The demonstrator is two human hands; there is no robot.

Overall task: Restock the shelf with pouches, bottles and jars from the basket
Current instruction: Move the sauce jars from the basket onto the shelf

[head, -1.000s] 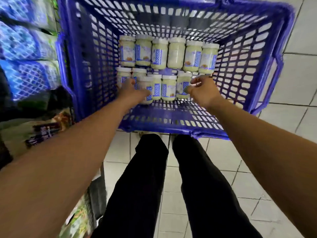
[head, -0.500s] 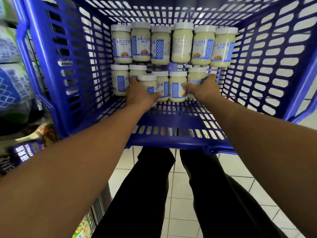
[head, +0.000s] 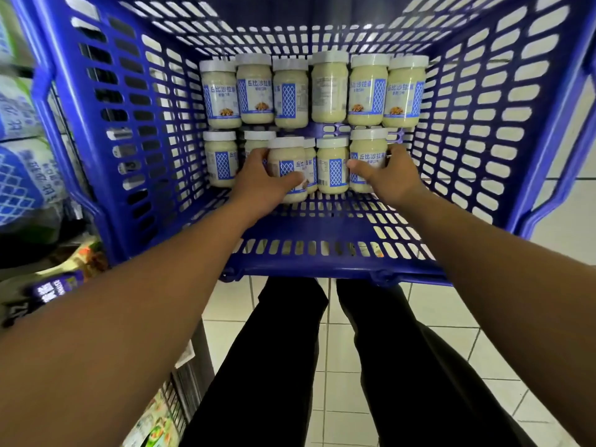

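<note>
Blurring smears the packets point(head: 22, 179) at the left edge. Mid-frame in the basket point(head: 322, 269), the left hand point(head: 258, 185) curls round a front jar point(head: 287, 156), the right hand point(head: 390, 179) round the end jar point(head: 367, 146), fingertips hidden.

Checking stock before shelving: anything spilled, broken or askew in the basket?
No spill or breakage visible. One back-row salad-dressing jar faces backwards, fine print out, unlike its neighbours. The left hand grips a front jar standing forward of its row.
</note>
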